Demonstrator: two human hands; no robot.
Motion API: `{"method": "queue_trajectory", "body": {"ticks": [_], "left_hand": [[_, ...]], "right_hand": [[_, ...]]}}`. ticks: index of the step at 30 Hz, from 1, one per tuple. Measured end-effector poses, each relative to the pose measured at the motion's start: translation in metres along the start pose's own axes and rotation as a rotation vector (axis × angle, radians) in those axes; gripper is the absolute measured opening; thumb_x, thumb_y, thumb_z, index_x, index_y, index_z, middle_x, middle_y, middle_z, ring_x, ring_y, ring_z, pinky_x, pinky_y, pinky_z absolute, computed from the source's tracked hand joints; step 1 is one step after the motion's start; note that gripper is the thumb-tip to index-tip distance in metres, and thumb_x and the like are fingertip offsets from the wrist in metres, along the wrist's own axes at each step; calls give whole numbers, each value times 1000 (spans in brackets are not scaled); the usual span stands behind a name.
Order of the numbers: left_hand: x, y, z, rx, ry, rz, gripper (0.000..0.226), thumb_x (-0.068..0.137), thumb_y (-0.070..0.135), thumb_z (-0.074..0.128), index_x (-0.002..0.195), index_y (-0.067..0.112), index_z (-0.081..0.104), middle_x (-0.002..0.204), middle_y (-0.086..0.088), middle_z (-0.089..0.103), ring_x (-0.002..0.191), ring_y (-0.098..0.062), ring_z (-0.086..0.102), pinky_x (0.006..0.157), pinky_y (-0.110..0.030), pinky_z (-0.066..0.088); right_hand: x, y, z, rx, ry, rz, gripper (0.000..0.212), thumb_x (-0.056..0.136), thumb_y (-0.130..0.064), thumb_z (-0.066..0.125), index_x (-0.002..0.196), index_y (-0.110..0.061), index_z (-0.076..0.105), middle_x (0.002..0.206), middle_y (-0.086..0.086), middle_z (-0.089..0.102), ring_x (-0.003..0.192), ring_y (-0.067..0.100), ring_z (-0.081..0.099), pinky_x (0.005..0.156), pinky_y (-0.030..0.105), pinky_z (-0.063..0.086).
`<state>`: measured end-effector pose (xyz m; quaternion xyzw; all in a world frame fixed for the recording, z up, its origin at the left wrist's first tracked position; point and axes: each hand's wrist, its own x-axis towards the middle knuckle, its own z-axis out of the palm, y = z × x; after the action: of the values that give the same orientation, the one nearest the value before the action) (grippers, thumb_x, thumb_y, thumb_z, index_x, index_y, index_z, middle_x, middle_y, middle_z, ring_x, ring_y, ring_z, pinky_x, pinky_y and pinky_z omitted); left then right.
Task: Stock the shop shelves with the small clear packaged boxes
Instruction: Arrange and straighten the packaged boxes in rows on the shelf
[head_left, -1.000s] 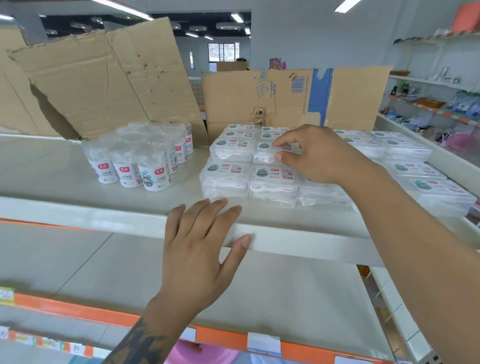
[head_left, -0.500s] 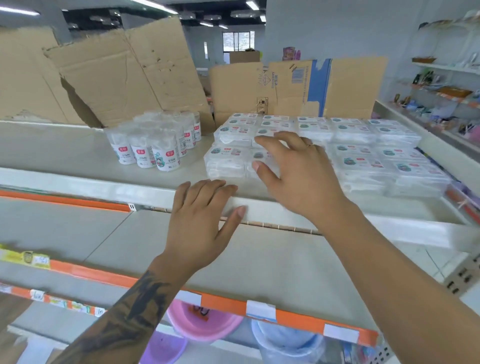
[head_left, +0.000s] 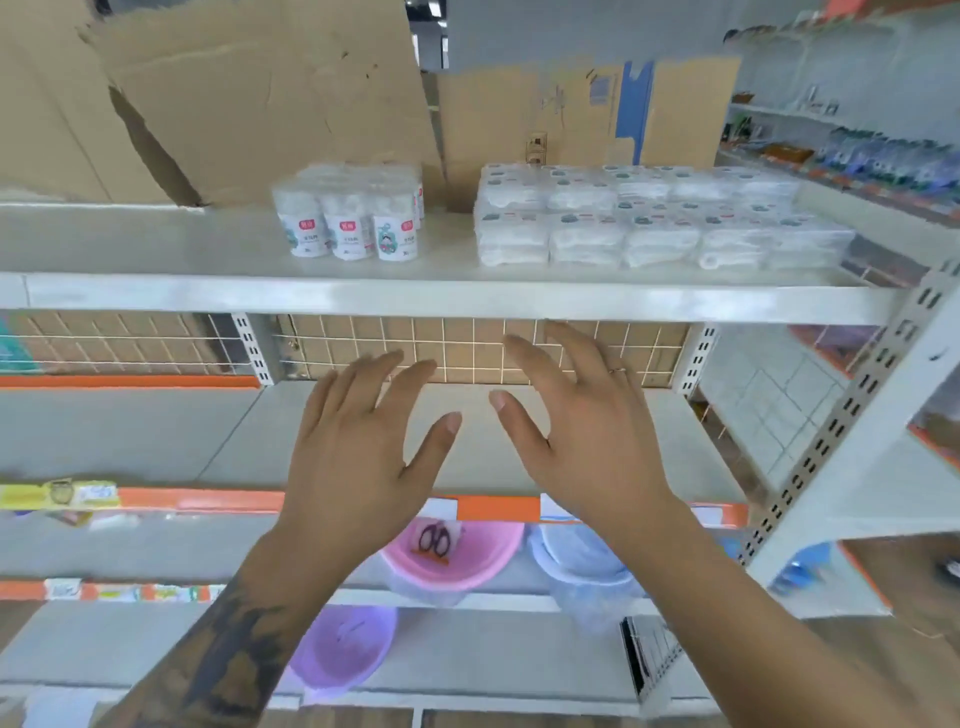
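Gleaming clear boxes (head_left: 660, 223), hands (head_left: 358, 457) spread

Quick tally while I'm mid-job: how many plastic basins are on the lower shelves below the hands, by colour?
Pink basin: 1
Pale blue basin: 1
Purple basin: 1
Total: 3
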<state>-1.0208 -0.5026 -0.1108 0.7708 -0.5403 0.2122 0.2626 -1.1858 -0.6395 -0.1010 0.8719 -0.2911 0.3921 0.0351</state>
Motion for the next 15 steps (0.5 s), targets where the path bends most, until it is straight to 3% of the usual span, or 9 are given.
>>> {"method": "queue_trajectory", "body": {"ticks": [7, 15], "left_hand": [[-112, -91, -55, 83, -114, -132, 55, 98, 58, 44, 137, 23, 61, 143, -8, 59, 132, -35, 53, 113, -57, 36], [-210, -195, -108, 279, -166, -376, 58, 94, 60, 44, 138, 25, 60, 143, -5, 58, 134, -35, 53, 114, -59, 36]], "right_hand": [[-66, -132, 43, 109, -88, -3, 45, 98, -50, 53, 135, -26, 63, 145, 9, 54, 124, 34, 55, 102, 46, 43], [-89, -267, 106, 213, -240, -186, 45, 96, -50, 56, 135, -27, 62, 143, 7, 53, 124, 33, 55, 103, 45, 44]]}}
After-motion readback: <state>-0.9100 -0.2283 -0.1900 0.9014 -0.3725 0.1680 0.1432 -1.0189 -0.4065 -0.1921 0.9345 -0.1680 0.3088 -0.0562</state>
